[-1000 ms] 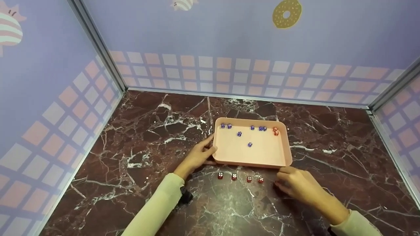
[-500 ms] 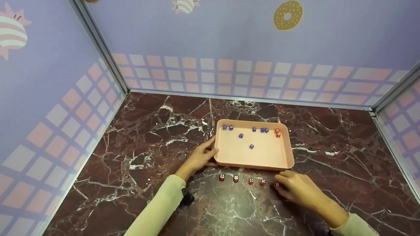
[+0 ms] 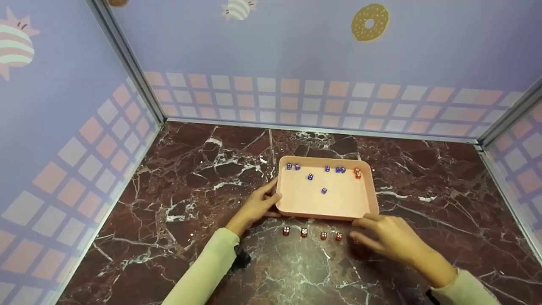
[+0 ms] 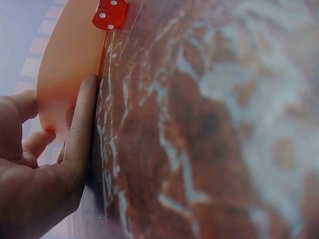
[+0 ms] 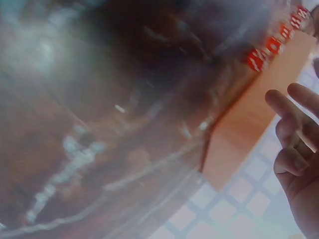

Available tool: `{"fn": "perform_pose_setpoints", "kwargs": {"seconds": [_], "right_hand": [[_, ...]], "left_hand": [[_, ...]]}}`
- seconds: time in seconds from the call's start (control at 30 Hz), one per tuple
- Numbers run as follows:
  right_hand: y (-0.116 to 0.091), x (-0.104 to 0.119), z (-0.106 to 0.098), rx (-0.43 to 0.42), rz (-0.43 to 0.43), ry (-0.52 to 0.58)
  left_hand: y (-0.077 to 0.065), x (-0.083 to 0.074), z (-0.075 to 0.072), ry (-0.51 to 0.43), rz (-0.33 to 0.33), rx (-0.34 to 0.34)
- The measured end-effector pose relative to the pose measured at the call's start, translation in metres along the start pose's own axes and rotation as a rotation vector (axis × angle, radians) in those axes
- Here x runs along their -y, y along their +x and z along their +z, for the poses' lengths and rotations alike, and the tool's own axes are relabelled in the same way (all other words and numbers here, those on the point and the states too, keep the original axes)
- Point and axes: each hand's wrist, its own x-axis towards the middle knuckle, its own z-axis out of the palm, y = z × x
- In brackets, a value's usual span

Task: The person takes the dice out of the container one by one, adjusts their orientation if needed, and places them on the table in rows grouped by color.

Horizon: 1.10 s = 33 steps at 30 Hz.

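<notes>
A shallow peach tray (image 3: pixel 322 205) lies on the marbled table. My left hand (image 3: pixel 257 205) holds its left wall, thumb over the rim and fingers along the outside. Inside the tray are several blue dice (image 3: pixel 310 176), scattered mostly at the back, and red dice (image 3: pixel 358 174) in the far right corner. Along the tray's near side runs a row of red dice (image 3: pixel 304 232). My right hand (image 3: pixel 391 237) hovers at the right end of this row, by the tray's near right corner; its fingers hold nothing. A red die (image 3: pixel 355 241) is mostly hidden beneath its fingers.
Reddish-brown marbled table (image 3: pixel 203 178) surrounds the tray. Purple panels (image 3: pixel 254 51) with a checkered band close off the back, left and right sides.
My right hand has let go of a red die at the right end of the row, and its fingers have loosened and lifted slightly. My left hand stays on the tray.
</notes>
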Motion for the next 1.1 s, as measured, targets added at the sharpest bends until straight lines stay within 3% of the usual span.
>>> {"fn": "perform_pose_setpoints", "kwargs": {"seconds": [0.17,0.37,0.7,1.1], "right_hand": [[0.021,-0.015,-0.009,-0.021,0.105,0.036],[0.042,-0.042,-0.007,-0.067,0.203,-0.054],[0.072,-0.081,0.003,0.045,0.303,-0.127],[0.087,-0.095,0.019,0.084,0.371,-0.127]], "left_hand": [[-0.001,0.001,0.0,-0.012,-0.001,-0.007],[-0.003,0.002,0.002,0.001,-0.003,-0.003],[-0.001,0.001,-0.002,0.006,0.018,-0.004],[-0.002,-0.002,0.0,-0.007,-0.007,0.007]]}}
